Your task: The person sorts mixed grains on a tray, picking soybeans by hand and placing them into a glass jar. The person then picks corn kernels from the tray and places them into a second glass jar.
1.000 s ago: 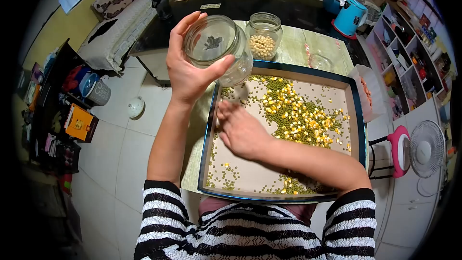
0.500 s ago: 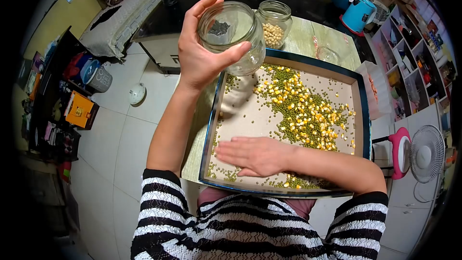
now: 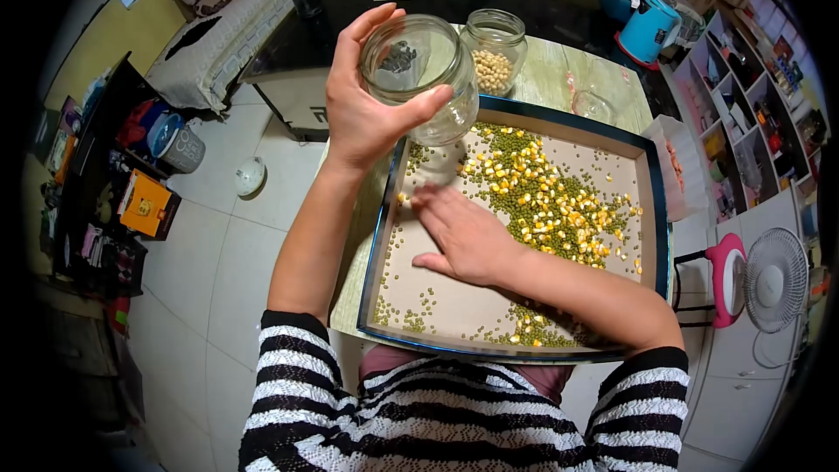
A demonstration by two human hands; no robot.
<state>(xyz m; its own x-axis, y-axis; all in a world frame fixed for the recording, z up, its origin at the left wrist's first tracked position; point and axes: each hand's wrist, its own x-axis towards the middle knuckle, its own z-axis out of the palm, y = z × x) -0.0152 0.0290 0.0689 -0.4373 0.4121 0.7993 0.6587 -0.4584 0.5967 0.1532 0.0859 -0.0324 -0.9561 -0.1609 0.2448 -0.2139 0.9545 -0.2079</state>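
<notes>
Your sleeves are striped black and white. Before you, the box has a dark blue rim and a beige inside, with green beans and yellow-and-white corn kernels. You have a pale green tabletop, a bright blue kettle and a pink-and-white chair.

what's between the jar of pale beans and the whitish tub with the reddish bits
A clear round object on the tabletop, with the far rim of the shallow box along the near side; the head view shows it.
</notes>
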